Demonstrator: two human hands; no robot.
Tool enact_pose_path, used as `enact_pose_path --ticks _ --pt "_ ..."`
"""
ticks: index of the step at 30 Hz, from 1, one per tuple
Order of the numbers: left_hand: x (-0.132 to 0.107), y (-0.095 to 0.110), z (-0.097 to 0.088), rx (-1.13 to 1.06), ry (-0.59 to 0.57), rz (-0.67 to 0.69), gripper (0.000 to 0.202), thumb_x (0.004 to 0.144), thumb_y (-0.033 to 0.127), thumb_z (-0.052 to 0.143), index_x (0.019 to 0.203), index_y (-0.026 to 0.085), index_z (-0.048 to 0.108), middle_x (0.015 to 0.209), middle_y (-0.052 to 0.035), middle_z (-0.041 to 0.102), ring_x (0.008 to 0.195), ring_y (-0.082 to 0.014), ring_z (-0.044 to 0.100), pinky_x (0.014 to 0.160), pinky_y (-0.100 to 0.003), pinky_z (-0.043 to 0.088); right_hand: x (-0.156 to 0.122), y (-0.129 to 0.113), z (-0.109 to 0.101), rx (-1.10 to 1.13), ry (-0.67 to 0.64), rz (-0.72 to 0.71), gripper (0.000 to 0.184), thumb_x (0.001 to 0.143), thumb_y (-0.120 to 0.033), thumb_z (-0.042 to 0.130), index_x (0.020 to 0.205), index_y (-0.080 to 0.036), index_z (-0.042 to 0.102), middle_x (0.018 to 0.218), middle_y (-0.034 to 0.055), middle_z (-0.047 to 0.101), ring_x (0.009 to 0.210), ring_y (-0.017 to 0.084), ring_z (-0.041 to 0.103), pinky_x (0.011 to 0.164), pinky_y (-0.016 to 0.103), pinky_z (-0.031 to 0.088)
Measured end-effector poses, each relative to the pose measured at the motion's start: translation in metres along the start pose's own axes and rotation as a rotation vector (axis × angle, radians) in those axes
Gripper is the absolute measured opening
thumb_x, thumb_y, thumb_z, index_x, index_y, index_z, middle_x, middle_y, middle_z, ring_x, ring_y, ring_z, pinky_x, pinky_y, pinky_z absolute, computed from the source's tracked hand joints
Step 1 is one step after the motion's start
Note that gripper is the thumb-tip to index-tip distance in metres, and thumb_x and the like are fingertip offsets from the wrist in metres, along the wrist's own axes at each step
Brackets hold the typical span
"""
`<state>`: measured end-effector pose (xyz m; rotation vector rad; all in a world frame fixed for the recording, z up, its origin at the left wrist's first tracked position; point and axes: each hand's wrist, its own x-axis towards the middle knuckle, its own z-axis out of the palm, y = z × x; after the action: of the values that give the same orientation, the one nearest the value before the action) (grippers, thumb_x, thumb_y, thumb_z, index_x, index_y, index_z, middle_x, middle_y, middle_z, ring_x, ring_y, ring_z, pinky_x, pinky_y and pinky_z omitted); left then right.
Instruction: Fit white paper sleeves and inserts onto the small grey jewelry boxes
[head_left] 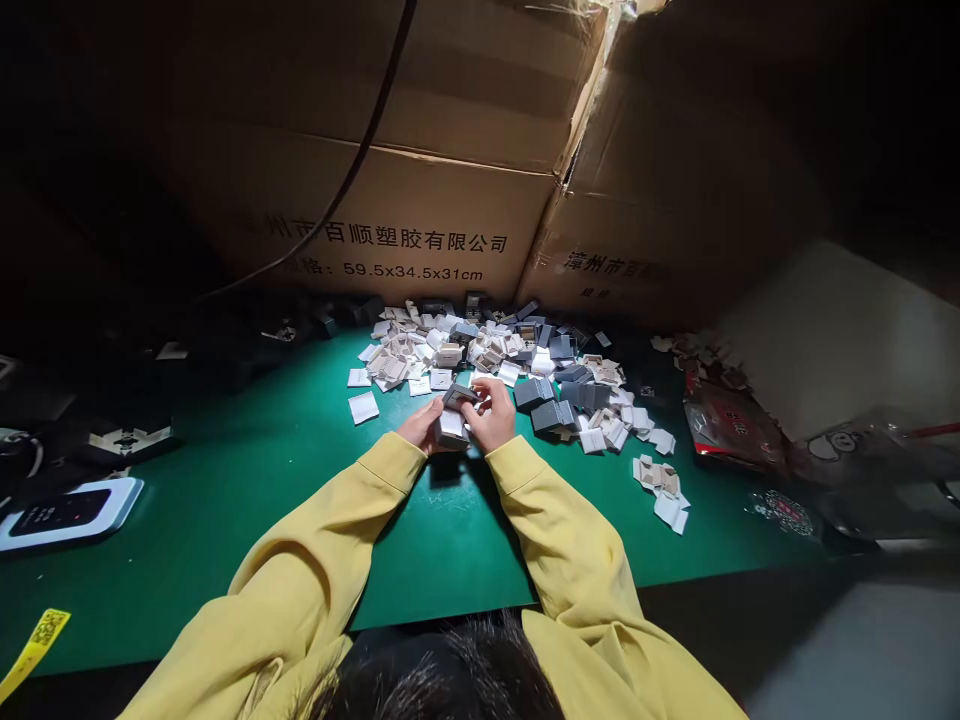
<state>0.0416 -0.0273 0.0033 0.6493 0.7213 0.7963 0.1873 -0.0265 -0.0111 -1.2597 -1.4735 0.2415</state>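
Both hands meet over the green table (300,430), around a small grey-and-white box (452,425) whose dark lid or flap stands raised. My left hand (422,424) grips the box from its left side. On the other side, my right hand (493,413) has its fingers bent at the raised flap, thumb toward the inside. What lies within the box is too small to make out. Just beyond the hands spreads a heap of folded white card pieces (401,355). Dark grey small boxes (555,416) lie to the right of my right hand.
Large cardboard cartons (420,200) wall off the back, with a black cable (360,150) hanging before them. A white device with a dark screen (71,512) rests at left, near a yellow strip (36,650). A red plastic packet (731,425) lies at right.
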Motion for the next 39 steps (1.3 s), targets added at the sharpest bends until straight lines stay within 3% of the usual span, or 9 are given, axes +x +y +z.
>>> enact_pose_path --ticks 6,9,14,18,20,25,27,32,39 --pt "0.003 -0.005 -0.001 -0.006 -0.1 0.094 0.04 0.085 0.048 0.062 0.115 0.021 0.058 0.107 -0.0115 0.069 0.085 -0.0286 0.069 0.068 -0.043 0.058 0.001 -0.005 -0.002 0.009 -0.029 0.03 0.016 0.078 -0.025 0.059 0.093 -0.02 0.063 0.084 0.0027 0.063 0.065 0.013 0.052 0.054 0.025 0.047" --pt "0.008 -0.01 -0.003 -0.003 -0.101 0.173 0.053 0.073 0.051 0.074 0.112 0.019 0.06 0.103 -0.0113 0.069 0.089 -0.0307 0.068 0.07 -0.044 0.057 0.004 -0.001 -0.005 -0.068 -0.081 -0.034 0.012 0.078 -0.022 0.06 0.089 -0.02 0.065 0.083 0.0044 0.065 0.072 0.017 0.055 0.063 0.029 0.051" --pt "0.024 -0.012 -0.011 0.153 0.159 0.328 0.049 0.056 0.035 0.087 0.094 0.016 0.065 0.088 -0.006 0.069 0.087 -0.0229 0.066 0.079 -0.034 0.054 0.005 -0.003 -0.01 -0.163 -0.235 -0.137 0.025 0.083 -0.018 0.057 0.104 -0.021 0.07 0.1 0.0084 0.068 0.094 0.022 0.058 0.075 0.034 0.053" --pt "0.032 -0.007 -0.018 0.164 0.366 0.4 0.04 0.061 0.039 0.083 0.088 0.016 0.065 0.085 -0.005 0.069 0.08 -0.0196 0.065 0.077 -0.032 0.052 0.002 -0.012 -0.011 -0.132 -0.226 -0.191 0.023 0.091 -0.027 0.053 0.104 -0.021 0.072 0.101 0.0086 0.069 0.096 0.022 0.058 0.08 0.036 0.053" --pt "0.033 -0.005 -0.021 0.153 0.428 0.404 0.04 0.061 0.042 0.082 0.086 0.016 0.064 0.082 -0.005 0.068 0.075 -0.0186 0.064 0.075 -0.032 0.052 0.0 -0.014 -0.01 -0.17 -0.313 -0.298 0.021 0.09 -0.033 0.058 0.098 -0.021 0.073 0.099 0.008 0.071 0.094 0.022 0.058 0.085 0.039 0.051" --pt "0.031 -0.006 -0.021 0.177 0.405 0.465 0.039 0.066 0.045 0.079 0.086 0.015 0.063 0.085 -0.0093 0.072 0.076 -0.0213 0.068 0.078 -0.036 0.054 -0.003 -0.01 -0.003 -0.355 -0.596 -0.501 0.034 0.081 -0.048 0.072 0.101 -0.02 0.072 0.104 0.0086 0.072 0.097 0.025 0.055 0.08 0.038 0.046" --pt "0.03 -0.007 -0.021 0.187 0.418 0.492 0.039 0.068 0.046 0.077 0.087 0.015 0.063 0.086 -0.0102 0.072 0.076 -0.0221 0.069 0.078 -0.037 0.055 -0.003 -0.009 -0.001 -0.417 -0.621 -0.51 0.035 0.08 -0.045 0.074 0.106 -0.022 0.07 0.106 0.0075 0.072 0.096 0.025 0.054 0.076 0.037 0.043" --pt "0.03 -0.008 -0.023 0.196 0.48 0.53 0.039 0.068 0.049 0.075 0.084 0.016 0.062 0.082 -0.0103 0.073 0.074 -0.0227 0.07 0.078 -0.038 0.056 -0.001 -0.014 0.002 -0.495 -0.654 -0.497 0.016 0.089 -0.034 0.067 0.1 -0.024 0.07 0.1 0.0058 0.07 0.094 0.022 0.053 0.072 0.034 0.038" --pt "0.026 -0.006 -0.024 0.162 0.448 0.502 0.036 0.07 0.047 0.075 0.087 0.017 0.063 0.084 -0.0152 0.073 0.088 -0.029 0.071 0.08 -0.04 0.056 -0.005 -0.022 0.006 -0.55 -0.636 -0.545 0.016 0.091 -0.035 0.064 0.095 -0.02 0.067 0.097 0.0061 0.068 0.088 0.021 0.053 0.069 0.033 0.037"
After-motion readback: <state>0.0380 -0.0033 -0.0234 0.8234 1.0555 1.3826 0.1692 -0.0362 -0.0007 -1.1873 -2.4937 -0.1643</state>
